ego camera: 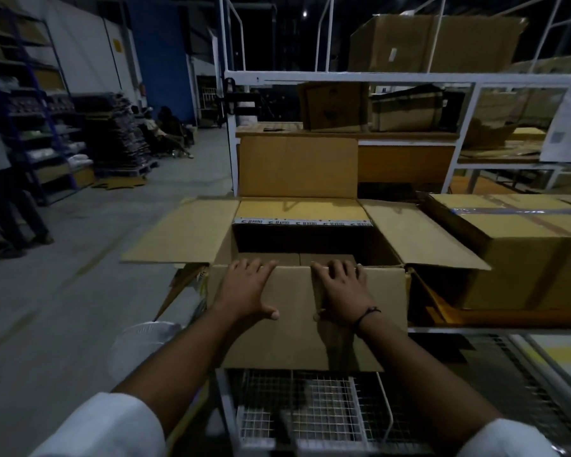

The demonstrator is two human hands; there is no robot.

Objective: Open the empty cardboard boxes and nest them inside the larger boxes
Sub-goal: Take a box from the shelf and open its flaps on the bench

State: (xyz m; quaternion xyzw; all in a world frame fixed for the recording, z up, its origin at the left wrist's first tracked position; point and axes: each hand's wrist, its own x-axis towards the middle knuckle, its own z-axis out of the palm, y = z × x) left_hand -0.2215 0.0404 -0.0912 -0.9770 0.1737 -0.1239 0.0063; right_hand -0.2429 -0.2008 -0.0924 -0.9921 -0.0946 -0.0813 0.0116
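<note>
The open cardboard box (297, 338) sits on a white wire-mesh trolley (314, 410).

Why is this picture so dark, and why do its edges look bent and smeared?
Head view: dim light reaches the open box, left hand and right hand, its inside almost black; the wide lens skews the white rack; the floor at left is smeared.

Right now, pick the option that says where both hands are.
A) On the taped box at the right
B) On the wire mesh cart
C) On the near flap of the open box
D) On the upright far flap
C: the left hand and the right hand both lie on the near flap of the open box, side by side just below its top edge.
</note>
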